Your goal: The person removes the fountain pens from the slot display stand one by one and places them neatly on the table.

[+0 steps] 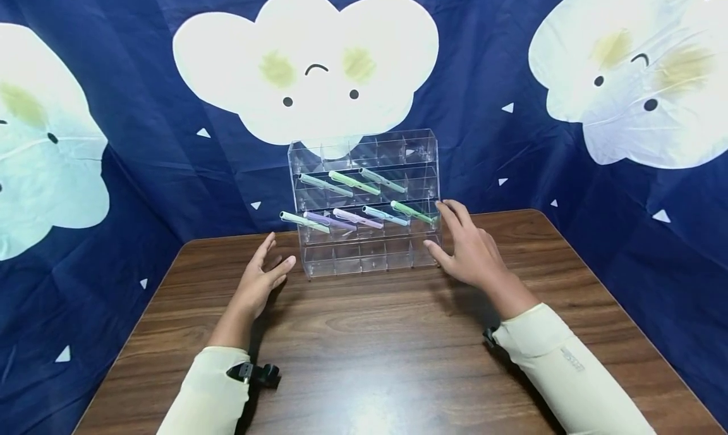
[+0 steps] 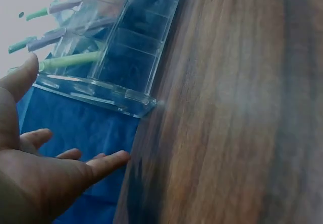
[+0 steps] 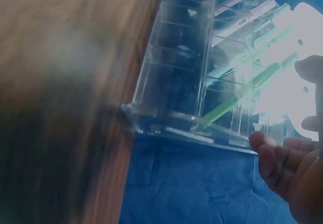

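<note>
A clear acrylic pen rack (image 1: pixel 364 258) with tiered compartments stands at the back of the table. Several pastel pens lean in its two middle tiers, among them a purple pen (image 1: pixel 330 220), a pink pen (image 1: pixel 357 218), a blue pen (image 1: pixel 385 215) and a green pen (image 1: pixel 411 212). Left of the rack, my left hand (image 1: pixel 261 277) is held with thumb and fingers spread, apart from its side wall and holding nothing. My right hand (image 1: pixel 472 248) is at the rack's right end, fingers extended, fingertips right at the side wall (image 3: pixel 202 133).
The brown wood-grain table (image 1: pixel 364 334) stretches in front of the rack. A dark blue curtain (image 1: pixel 472 138) with white clouds hangs close behind it and at both sides. Black straps with small devices (image 1: pixel 256 373) sit on the wrists over pale sleeves.
</note>
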### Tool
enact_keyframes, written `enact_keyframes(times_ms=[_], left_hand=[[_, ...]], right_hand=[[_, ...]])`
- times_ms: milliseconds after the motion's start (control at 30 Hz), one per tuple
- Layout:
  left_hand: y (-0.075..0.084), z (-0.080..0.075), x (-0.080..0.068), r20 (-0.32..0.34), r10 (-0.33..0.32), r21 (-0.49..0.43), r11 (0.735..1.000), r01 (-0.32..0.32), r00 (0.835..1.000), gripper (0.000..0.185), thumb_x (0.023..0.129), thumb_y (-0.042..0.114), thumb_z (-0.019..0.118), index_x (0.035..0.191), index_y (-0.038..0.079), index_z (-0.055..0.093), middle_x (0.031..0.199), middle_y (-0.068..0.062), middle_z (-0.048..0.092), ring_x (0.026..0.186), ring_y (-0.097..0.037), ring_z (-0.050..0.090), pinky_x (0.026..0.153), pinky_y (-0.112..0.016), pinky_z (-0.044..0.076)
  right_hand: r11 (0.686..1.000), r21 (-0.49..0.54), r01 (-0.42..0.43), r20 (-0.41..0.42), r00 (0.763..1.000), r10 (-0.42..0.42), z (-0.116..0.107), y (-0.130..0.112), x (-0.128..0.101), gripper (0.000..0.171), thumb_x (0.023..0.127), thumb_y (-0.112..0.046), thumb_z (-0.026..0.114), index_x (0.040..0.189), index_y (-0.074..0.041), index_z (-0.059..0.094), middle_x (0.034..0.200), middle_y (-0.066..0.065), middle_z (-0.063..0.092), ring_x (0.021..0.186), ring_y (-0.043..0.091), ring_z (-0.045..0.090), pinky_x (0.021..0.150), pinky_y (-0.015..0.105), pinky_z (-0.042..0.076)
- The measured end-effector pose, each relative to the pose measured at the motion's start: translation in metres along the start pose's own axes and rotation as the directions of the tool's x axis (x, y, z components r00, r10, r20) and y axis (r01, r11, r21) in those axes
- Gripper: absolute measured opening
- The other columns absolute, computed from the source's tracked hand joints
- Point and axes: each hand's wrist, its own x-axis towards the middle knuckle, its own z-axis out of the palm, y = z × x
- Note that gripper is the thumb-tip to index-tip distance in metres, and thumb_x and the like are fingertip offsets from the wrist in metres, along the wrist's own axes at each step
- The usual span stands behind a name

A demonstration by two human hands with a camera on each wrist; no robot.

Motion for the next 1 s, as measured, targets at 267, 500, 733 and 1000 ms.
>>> enact_keyframes(times_ms=[267,500,733,1000], left_hand=[[-0.009,0.007,0.022,0.023,0.032,-0.089,0.996,-0.03,0.999,0.094,0.109,0.016,0.069,0.178,0.03,0.007,0.186,-0.009,0.005,0.17,-0.039,0.019,0.13,-0.061,0.035],[-0.018,0.013,0.036,0.011,0.041,-0.239,0.97,-0.037,0.999,0.091,0.107,0.004,0.065,0.178,0.025,0.011,0.185,-0.008,0.011,0.169,-0.035,0.023,0.132,-0.058,0.032],[-0.027,0.024,0.04,0.048,0.035,-0.282,0.959,-0.02,0.998,0.088,0.107,-0.001,0.063,0.178,0.022,0.015,0.185,-0.008,0.011,0.17,-0.033,0.02,0.135,-0.056,0.027],[-0.035,0.029,0.038,0.039,0.058,-0.117,0.992,-0.053,0.998,0.085,0.108,0.006,0.066,0.177,0.02,0.019,0.184,-0.012,0.02,0.17,-0.031,0.02,0.136,-0.053,0.025]], right_hand=[[0.99,0.136,-0.019,-0.046,0.999,0.025,0.021,-0.005,0.025,0.066,0.101,-0.03,0.078,0.157,-0.003,0.055,0.151,0.021,0.06,0.118,0.042,0.071,0.098,0.06,0.06],[0.971,0.227,-0.074,-0.049,0.995,0.087,0.038,-0.006,0.042,0.057,0.102,-0.026,0.078,0.15,-0.001,0.062,0.147,0.021,0.064,0.137,0.041,0.064,0.114,0.058,0.053],[0.96,0.252,-0.121,-0.032,0.991,0.133,0.049,-0.005,0.05,0.045,0.101,-0.02,0.079,0.14,0.001,0.068,0.132,0.02,0.071,0.126,0.04,0.069,0.107,0.057,0.056],[0.941,0.28,-0.19,0.018,0.981,0.193,0.057,-0.008,0.053,0.04,0.106,-0.019,0.074,0.141,-0.003,0.068,0.135,0.019,0.071,0.13,0.04,0.068,0.11,0.057,0.054]])
